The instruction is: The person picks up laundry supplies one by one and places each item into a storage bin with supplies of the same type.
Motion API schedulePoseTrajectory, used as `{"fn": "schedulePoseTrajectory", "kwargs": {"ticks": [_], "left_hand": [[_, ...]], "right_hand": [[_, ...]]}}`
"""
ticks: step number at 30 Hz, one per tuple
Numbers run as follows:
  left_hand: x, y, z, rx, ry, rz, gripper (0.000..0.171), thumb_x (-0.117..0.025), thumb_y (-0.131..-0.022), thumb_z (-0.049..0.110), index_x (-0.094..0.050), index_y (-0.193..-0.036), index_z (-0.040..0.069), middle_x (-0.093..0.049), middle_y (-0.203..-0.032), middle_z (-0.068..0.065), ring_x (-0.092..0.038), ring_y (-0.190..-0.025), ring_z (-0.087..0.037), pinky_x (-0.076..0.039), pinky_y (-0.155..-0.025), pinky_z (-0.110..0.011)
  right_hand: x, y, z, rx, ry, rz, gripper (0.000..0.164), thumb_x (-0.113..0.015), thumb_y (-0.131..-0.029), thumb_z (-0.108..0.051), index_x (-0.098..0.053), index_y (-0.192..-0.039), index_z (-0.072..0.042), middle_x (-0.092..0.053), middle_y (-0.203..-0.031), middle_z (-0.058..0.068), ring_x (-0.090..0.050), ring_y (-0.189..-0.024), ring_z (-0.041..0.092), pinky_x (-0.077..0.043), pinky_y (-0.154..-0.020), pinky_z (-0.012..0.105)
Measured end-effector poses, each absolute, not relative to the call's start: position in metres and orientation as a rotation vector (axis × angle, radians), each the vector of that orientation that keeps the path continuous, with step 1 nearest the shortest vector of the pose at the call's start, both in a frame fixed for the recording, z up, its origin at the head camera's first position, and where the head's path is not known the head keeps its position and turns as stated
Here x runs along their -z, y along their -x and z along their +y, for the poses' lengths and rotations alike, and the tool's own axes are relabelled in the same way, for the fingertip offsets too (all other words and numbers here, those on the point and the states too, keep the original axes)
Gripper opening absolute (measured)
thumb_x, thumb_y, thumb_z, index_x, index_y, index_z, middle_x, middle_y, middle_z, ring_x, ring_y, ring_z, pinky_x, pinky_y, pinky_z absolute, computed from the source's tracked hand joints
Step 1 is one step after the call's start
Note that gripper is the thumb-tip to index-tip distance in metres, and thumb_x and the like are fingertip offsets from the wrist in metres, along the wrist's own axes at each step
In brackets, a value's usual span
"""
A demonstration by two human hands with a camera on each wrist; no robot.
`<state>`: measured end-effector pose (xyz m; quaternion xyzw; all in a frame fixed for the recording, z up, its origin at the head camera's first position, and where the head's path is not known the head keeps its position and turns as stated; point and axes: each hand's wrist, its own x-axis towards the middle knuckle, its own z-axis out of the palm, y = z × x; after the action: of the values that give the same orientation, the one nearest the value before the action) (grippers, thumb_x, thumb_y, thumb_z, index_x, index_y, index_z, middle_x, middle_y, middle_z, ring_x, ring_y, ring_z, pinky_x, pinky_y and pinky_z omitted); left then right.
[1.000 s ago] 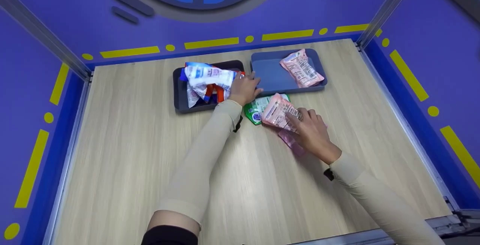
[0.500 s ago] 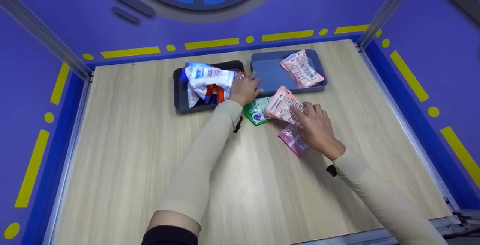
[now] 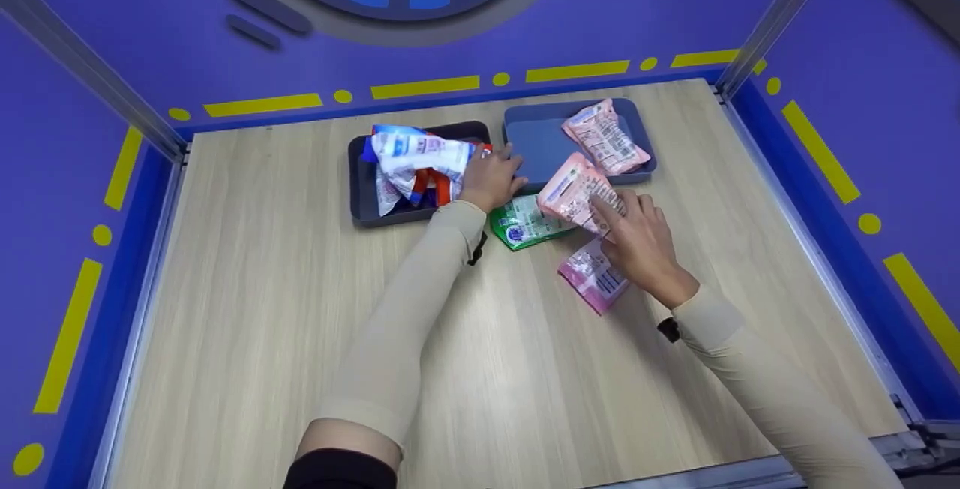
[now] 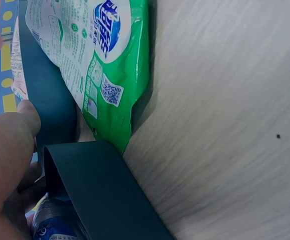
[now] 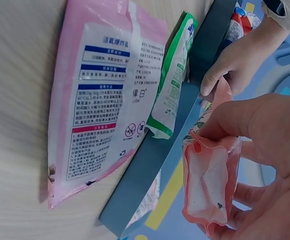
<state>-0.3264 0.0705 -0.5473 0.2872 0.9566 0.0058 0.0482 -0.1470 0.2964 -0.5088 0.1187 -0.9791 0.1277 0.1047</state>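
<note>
Compared with half a second ago, noted a shift of the held pink packet (image 3: 574, 193) toward the top of the frame, now overlapping the near rim of the blue-grey tray (image 3: 536, 140) in the head view. Observed more of the green packet (image 3: 529, 220) and slightly more of the purple-pink packet (image 3: 592, 279) uncovered on the counter (image 3: 525, 384), mid-frame. Saw no clear change in the left hand (image 3: 491, 176).

Recorded for the right hand (image 3: 641, 241): pinching the held pink packet between thumb and fingers, with the packet's folded end turned to the right wrist camera. Recorded for the left: fingers loosely spread across the adjoining ends of the blue-grey tray and the dark tray (image 3: 360, 196), thumb at the former's rim; fingertips partly hidden in the left wrist view. Logged a second pink packet (image 3: 606, 136) inside the blue-grey tray, upper right.
</note>
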Motion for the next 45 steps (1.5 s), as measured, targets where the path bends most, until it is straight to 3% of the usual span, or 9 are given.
{"fn": "schedulePoseTrajectory", "kwargs": {"ticks": [8,19,39,45], "left_hand": [[0.547,0.327,0.07,-0.023,-0.878,2.919,0.051,-0.05,-0.106,0.048,-0.055,-0.148,0.02,-0.042,-0.161,-0.009,-0.048,-0.142,-0.027,-0.019,-0.125,-0.05],[0.548,0.326,0.069,-0.023,-0.879,2.918,0.053,-0.049,-0.106,0.049,-0.055,-0.149,0.019,-0.041,-0.162,-0.009,-0.046,-0.144,-0.026,-0.019,-0.125,-0.051],[0.548,0.328,0.071,-0.018,-0.875,2.903,0.053,-0.05,-0.106,0.049,-0.054,-0.15,0.02,-0.04,-0.162,-0.009,-0.045,-0.145,-0.026,-0.019,-0.125,-0.051],[0.548,0.328,0.071,-0.018,-0.88,2.905,0.054,-0.048,-0.107,0.05,-0.053,-0.151,0.021,-0.04,-0.162,-0.008,-0.044,-0.145,-0.027,-0.019,-0.125,-0.051]], "right_hand": [[0.506,0.155,0.301,-0.404,-0.313,-2.871,0.073,-0.085,-0.079,-0.004,-0.058,-0.146,-0.013,-0.05,-0.14,0.029,-0.048,-0.122,0.048,-0.044,-0.092,0.062],[0.505,0.166,0.306,-0.409,-0.318,-2.8,0.07,-0.084,-0.079,-0.004,-0.058,-0.144,-0.011,-0.051,-0.138,0.03,-0.049,-0.117,0.05,-0.045,-0.087,0.062],[0.495,0.188,0.311,-0.422,-0.261,-2.832,0.072,-0.081,-0.081,-0.004,-0.055,-0.147,-0.012,-0.048,-0.141,0.031,-0.049,-0.115,0.048,-0.044,-0.09,0.061],[0.491,0.196,0.312,-0.404,-0.246,-2.843,0.071,-0.08,-0.082,-0.003,-0.055,-0.147,-0.012,-0.048,-0.142,0.031,-0.048,-0.121,0.049,-0.044,-0.094,0.061]]}}
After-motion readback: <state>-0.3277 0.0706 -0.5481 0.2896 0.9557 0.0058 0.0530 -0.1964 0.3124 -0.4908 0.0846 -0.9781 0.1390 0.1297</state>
